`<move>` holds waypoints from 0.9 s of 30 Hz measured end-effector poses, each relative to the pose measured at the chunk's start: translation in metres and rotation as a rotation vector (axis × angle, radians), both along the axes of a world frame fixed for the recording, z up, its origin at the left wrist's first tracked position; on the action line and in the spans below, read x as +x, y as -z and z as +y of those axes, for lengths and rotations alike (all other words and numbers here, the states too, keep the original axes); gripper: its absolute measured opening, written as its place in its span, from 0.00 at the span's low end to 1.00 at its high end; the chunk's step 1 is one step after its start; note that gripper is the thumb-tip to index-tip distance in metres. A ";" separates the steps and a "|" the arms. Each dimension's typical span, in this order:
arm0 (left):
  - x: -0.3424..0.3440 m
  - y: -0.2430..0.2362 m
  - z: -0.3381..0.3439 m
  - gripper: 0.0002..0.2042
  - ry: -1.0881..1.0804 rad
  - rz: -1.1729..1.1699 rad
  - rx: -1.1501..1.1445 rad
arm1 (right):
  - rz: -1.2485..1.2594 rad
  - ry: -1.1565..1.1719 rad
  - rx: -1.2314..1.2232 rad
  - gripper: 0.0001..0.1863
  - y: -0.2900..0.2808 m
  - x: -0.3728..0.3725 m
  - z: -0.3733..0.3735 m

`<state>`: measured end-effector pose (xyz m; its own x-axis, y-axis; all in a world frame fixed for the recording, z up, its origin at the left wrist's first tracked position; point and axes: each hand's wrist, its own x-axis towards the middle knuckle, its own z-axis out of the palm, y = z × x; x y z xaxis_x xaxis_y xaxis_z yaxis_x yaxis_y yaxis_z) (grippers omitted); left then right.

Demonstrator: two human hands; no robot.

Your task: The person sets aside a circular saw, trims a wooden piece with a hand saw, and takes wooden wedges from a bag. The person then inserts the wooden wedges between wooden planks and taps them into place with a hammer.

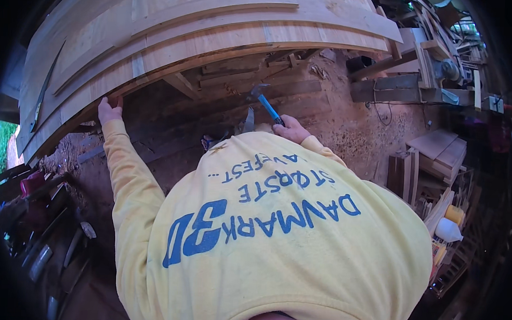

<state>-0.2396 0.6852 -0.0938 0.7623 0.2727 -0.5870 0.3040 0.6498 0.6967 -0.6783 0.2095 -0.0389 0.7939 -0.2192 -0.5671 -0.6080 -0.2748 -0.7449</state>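
Note:
My right hand [292, 129] is wrapped round the blue handle of a hammer [270, 110]. Its head points away from me, over the dirt floor and below the edge of the wooden worktop. At the left, my left hand [110, 111] grips the near edge of that worktop [322, 35], fingers partly hidden by the wood. Long thin boards [210, 10] lie along the worktop's surface. A dark, narrow, pointed blade-like tool [46, 90] rests at its left end. Just in front of my yellow shirt a flat metal blade [249, 120] sticks up, its lower part hidden.
Loose timber [245, 79] lies beneath the worktop. Stacked boards [437, 148] and white and yellow containers [448, 229] stand at the right, below a heavy beam [388, 89]. Dark clutter, with a red container [33, 183], fills the lower left.

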 end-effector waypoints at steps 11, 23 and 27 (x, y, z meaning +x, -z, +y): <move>-0.003 0.002 -0.001 0.06 0.059 0.033 -0.151 | -0.207 0.540 0.508 0.09 -0.029 0.022 -0.031; -0.064 -0.010 -0.136 0.04 0.066 0.063 -0.273 | -0.321 0.662 0.872 0.03 -0.023 0.071 -0.071; -0.110 -0.006 -0.210 0.07 0.361 0.186 -0.340 | -0.191 0.477 0.889 0.04 -0.030 0.068 -0.068</move>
<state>-0.3500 0.4752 -0.0879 0.6469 -0.2167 -0.7312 0.6485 0.6607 0.3780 -0.6098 0.1416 -0.0090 0.8283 -0.0977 -0.5516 -0.3592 0.6629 -0.6569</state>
